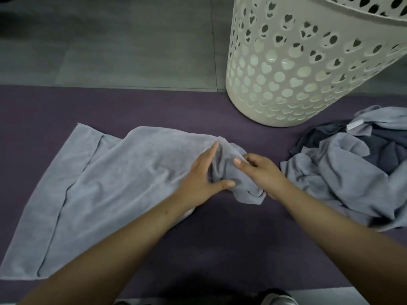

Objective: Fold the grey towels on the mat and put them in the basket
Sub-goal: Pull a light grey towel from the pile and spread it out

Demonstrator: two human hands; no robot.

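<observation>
A grey towel [105, 186] lies spread on the purple mat [231, 249], its right end bunched up. My left hand [202, 179] rests on that bunched end with fingers straight and thumb spread. My right hand [262, 170] grips the bunched right end, fingers curled into the cloth, thumb on top. The white perforated basket [293, 69] stands upright at the mat's far edge, right of centre. I cannot see inside it.
A crumpled pile of light and dark grey towels [356, 170] lies on the mat at the right. Grey floor tiles [121, 45] extend beyond the mat. A shoe tip [275, 299] shows at the bottom edge.
</observation>
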